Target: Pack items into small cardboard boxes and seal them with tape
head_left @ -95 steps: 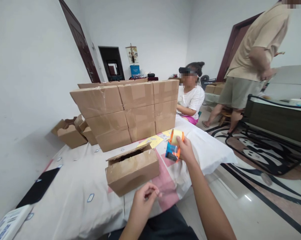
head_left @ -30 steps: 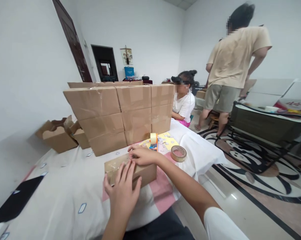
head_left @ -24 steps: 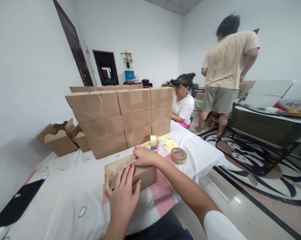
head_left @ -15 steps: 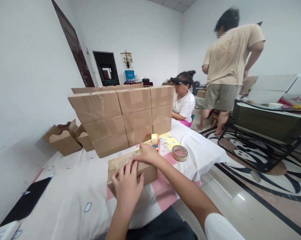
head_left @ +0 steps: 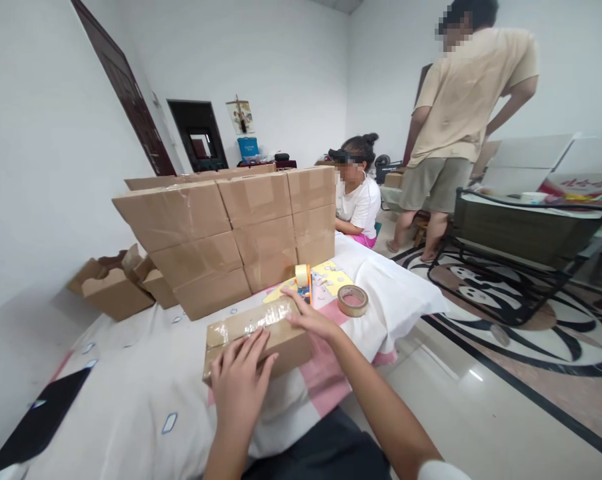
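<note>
A small closed cardboard box with clear tape along its top lies on the cloth-covered bed in front of me. My left hand rests flat on its near side, fingers spread. The fingers of my right hand lie stretched out on the box's right end. Just behind that end stands an orange and blue tape dispenser. A loose roll of brown tape lies to its right.
A stack of sealed cardboard boxes fills the bed behind. Open boxes sit at the left by the wall. One person sits beyond the stack, another stands at the right near a dark cart.
Earlier my right hand held the tape dispenser and the box flaps stood open. Now the dispenser stands on the bed, the box is closed and taped, and my right hand has slid along to its right end.
</note>
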`<state>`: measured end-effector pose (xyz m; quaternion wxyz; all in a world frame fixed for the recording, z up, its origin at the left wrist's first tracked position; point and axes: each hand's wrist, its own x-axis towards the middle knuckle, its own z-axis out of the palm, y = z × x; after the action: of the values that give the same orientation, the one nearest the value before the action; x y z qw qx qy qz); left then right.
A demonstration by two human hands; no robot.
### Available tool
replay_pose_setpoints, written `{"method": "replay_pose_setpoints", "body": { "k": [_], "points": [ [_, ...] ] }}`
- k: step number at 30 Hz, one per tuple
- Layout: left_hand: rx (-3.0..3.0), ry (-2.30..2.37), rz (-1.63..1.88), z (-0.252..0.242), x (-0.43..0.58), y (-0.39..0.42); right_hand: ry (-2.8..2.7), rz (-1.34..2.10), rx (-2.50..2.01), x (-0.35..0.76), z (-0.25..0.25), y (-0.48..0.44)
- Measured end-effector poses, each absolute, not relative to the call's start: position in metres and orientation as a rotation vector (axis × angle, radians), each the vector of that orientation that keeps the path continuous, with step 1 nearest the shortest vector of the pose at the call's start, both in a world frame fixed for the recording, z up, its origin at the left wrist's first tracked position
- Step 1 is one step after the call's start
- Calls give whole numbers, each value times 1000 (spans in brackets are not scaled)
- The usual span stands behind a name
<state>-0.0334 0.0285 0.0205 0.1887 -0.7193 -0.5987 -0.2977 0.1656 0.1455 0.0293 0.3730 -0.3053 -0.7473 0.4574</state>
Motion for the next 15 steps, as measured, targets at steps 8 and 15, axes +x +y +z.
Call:
{"method": "replay_pose_setpoints", "body": {
  "k": [8, 15],
  "points": [
    [-2197, -1320, -1052, 17, -52, 17, -1989, 806, -784, 198, 2, 72],
    [-1686, -1360, -1672, 24, -27, 17, -1555, 519, -1045, 271, 16, 32]
  ]
}}
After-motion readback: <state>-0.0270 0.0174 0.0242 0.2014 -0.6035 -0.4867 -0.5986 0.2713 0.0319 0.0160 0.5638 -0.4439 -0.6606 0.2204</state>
